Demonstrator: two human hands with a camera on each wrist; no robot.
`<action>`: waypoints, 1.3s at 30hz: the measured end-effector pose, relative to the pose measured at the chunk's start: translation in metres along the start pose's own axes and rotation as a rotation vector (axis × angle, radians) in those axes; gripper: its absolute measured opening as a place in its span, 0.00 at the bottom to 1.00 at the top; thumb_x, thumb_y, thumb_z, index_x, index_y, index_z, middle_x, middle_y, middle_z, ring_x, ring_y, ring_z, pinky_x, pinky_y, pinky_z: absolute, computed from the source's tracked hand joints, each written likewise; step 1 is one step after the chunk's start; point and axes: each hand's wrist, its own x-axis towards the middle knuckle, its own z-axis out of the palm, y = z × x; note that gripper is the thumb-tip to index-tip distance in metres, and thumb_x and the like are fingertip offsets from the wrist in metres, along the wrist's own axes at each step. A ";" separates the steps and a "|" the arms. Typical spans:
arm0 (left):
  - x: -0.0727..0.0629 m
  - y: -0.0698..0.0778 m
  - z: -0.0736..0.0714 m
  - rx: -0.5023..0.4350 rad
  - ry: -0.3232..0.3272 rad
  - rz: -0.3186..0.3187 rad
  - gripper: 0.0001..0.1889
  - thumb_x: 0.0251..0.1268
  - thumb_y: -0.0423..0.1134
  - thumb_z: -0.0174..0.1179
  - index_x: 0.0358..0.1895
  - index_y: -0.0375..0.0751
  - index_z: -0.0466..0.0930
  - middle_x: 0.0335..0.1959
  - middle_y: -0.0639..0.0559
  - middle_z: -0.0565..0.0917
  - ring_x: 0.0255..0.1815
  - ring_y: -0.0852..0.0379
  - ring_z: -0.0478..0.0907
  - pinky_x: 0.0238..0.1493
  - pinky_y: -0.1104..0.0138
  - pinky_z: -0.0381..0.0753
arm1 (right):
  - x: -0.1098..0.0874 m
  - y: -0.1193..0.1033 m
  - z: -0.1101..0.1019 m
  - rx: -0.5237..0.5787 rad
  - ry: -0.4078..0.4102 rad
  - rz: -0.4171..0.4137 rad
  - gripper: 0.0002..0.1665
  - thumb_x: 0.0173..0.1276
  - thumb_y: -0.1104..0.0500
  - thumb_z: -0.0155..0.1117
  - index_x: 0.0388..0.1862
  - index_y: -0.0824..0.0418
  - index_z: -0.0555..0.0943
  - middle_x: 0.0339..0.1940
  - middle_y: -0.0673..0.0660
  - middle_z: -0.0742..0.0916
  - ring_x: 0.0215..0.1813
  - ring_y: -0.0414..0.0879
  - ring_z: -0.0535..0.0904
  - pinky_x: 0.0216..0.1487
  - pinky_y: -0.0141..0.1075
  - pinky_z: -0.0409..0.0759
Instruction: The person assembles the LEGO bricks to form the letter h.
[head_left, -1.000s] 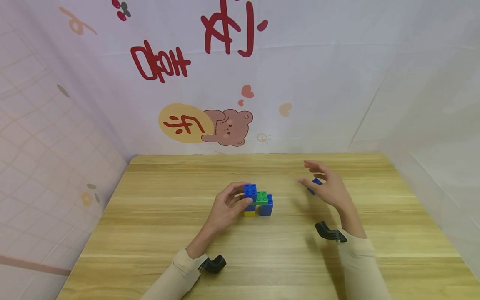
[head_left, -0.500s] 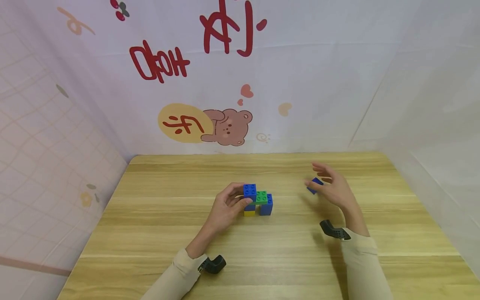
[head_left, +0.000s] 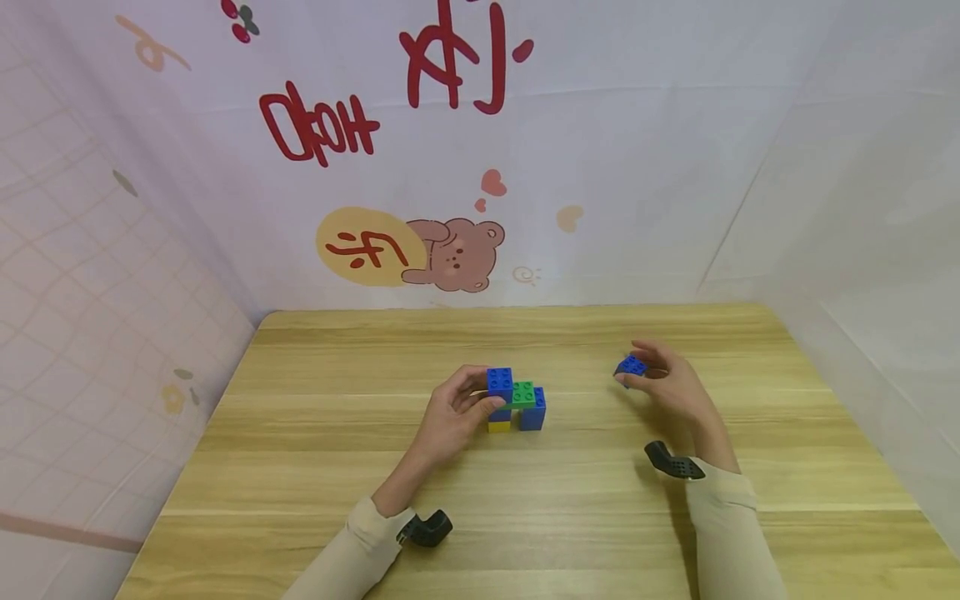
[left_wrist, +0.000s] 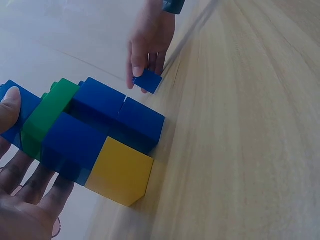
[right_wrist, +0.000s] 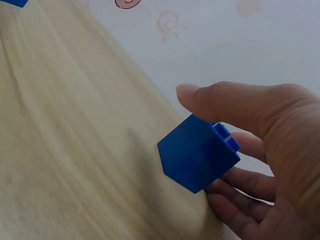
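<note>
My left hand [head_left: 446, 421] grips a small structure of toy building bricks near its top, thumb on the front of the top blue brick [head_left: 499, 377] and fingers behind. Under that lies a green brick [head_left: 523, 392], bridging two columns. One column has blue over a yellow brick [left_wrist: 122, 170]; the other is a blue column [head_left: 532, 417]. Off to the right, my right hand [head_left: 678, 390] pinches a loose blue brick [right_wrist: 195, 155] between thumb and fingers. Its studs face up in the head view, and its far side is hidden by the fingers.
Both hands work over a wooden table [head_left: 337, 483]. A white printed cloth [head_left: 637, 167] stands as a wall behind it and along both sides. Black wrist mounts [head_left: 427, 528] sit at both cuffs.
My right hand moved right and closed its fingers and thumb round the loose blue brick, which now shows its studs upward. My left hand and the structure have stayed in place.
</note>
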 end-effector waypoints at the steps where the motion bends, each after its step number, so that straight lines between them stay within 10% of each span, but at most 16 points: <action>1: 0.000 0.000 0.000 0.000 -0.001 -0.003 0.19 0.71 0.36 0.66 0.62 0.42 0.76 0.61 0.41 0.82 0.62 0.47 0.80 0.66 0.69 0.81 | 0.000 0.002 0.000 -0.002 -0.001 0.005 0.48 0.69 0.45 0.72 0.80 0.61 0.62 0.74 0.70 0.75 0.68 0.66 0.75 0.68 0.56 0.75; 9: 0.000 -0.001 0.000 0.012 -0.003 -0.010 0.19 0.71 0.37 0.65 0.62 0.42 0.76 0.61 0.41 0.82 0.63 0.47 0.79 0.66 0.68 0.81 | 0.003 0.014 0.000 -0.013 -0.007 0.028 0.41 0.68 0.43 0.73 0.74 0.59 0.72 0.68 0.64 0.81 0.66 0.60 0.78 0.58 0.29 0.77; 17: 0.000 -0.002 0.000 0.017 -0.009 -0.001 0.19 0.71 0.37 0.65 0.63 0.42 0.76 0.61 0.41 0.82 0.63 0.46 0.80 0.66 0.68 0.81 | 0.001 0.014 0.003 -0.043 0.024 0.036 0.39 0.68 0.40 0.72 0.71 0.57 0.75 0.63 0.64 0.84 0.63 0.60 0.80 0.59 0.39 0.78; 39: -0.001 0.001 -0.001 0.016 -0.010 -0.011 0.20 0.71 0.38 0.65 0.63 0.42 0.75 0.62 0.41 0.82 0.64 0.46 0.79 0.67 0.68 0.80 | 0.006 0.014 0.008 -0.036 0.078 0.011 0.37 0.66 0.40 0.73 0.70 0.55 0.79 0.62 0.65 0.85 0.61 0.60 0.83 0.51 0.23 0.76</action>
